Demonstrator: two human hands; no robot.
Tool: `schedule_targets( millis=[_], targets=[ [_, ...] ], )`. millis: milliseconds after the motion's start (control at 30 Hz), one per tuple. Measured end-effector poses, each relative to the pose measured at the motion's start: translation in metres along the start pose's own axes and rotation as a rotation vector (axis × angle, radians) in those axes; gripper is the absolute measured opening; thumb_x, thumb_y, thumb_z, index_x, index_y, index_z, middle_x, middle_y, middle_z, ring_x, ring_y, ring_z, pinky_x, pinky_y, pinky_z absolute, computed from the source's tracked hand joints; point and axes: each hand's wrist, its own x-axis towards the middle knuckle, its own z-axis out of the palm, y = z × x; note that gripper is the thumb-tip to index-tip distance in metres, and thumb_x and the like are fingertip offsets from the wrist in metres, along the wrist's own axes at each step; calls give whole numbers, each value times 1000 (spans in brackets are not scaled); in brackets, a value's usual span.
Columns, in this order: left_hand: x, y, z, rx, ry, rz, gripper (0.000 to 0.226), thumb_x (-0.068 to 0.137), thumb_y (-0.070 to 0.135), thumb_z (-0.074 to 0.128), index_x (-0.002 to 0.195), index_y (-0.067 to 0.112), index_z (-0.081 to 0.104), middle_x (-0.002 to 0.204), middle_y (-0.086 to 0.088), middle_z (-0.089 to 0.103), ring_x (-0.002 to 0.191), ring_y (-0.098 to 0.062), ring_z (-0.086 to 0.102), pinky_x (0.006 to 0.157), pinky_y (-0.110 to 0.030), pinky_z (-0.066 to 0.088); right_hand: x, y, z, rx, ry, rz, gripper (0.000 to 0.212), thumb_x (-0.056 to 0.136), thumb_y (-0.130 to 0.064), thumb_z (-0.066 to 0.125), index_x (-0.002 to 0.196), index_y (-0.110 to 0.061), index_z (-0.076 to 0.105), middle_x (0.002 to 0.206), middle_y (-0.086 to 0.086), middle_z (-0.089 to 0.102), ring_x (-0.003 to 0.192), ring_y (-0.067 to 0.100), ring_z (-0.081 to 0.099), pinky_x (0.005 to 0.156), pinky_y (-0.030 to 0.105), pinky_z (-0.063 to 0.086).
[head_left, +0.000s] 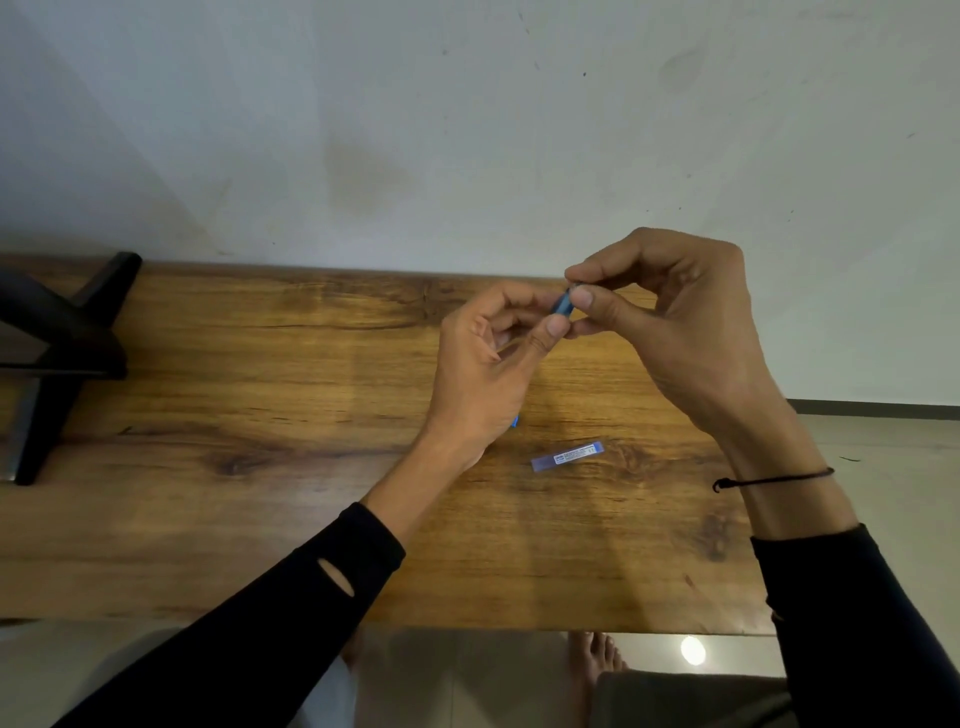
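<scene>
Left hand (488, 364) and right hand (675, 322) pinch 1 small blue piece (565, 302) above the bench (260, 467).

Both grips are closed on the small blue piece, held in the air over the far part of the wooden bench: the left thumb and fingers pinch its lower end, the right thumb and forefinger its upper end. A flat blue case (567, 455) lies on the bench nearer the person, apart from both hands. A black stand (57, 353) sits at the bench's left end.
</scene>
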Motion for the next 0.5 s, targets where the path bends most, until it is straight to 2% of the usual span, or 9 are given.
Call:
schedule_targets(
  millis=[67, 133, 233, 333, 433, 500],
  targets=[
    [1, 2, 0, -29, 3, -7, 12, 98, 1, 74, 110, 2, 73, 102, -16, 82, 96, -31, 82, 96, -48, 65, 0, 0, 2, 9, -2, 4, 17, 91, -2, 82, 107, -6, 78, 99, 10, 78, 98, 28, 76, 72, 38, 69],
    [3, 4, -1, -62, 6, -18, 11, 99, 3, 73, 106, 11, 74, 97, -3, 84, 93, -21, 82, 92, -41, 66, 0, 1, 8, 8, 11, 21, 25, 92, -6, 82, 115, -10, 76, 103, 11, 77, 95, 20, 74, 71, 35, 67],
    [4, 9, -2, -99, 5, -41, 12, 101, 2, 71, 107, 13, 74, 93, 2, 84, 90, -15, 82, 84, -31, 65, 0, 0, 16, 26, -8, 28, 16, 99, -10, 76, 113, -4, 75, 105, 12, 77, 85, 9, 72, 66, 27, 62],
    [3, 16, -1, -124, -21, -69, 12, 102, 3, 67, 111, 9, 75, 94, 1, 84, 91, -17, 82, 91, -38, 67, 1, -6, 20, 100, 17, 9, 7, 102, -5, 70, 106, 1, 71, 100, 9, 75, 83, 5, 72, 65, 19, 59],
    [2, 27, 3, -125, -25, -71, 11, 103, 12, 66, 106, 9, 75, 98, 0, 84, 93, -23, 82, 96, -46, 66, 4, -21, 17, 152, 116, 5, 11, 111, -11, 57, 112, -2, 63, 94, 12, 76, 86, 16, 76, 78, 29, 61],
    [4, 39, 6, -120, 40, -85, 25, 103, 26, 62, 106, 5, 75, 101, -5, 82, 94, -24, 80, 94, -46, 66, 6, -38, 13, 198, 176, 2, 15, 115, -17, 46, 115, -7, 57, 88, 10, 69, 85, 23, 73, 86, 36, 59]
  ],
)
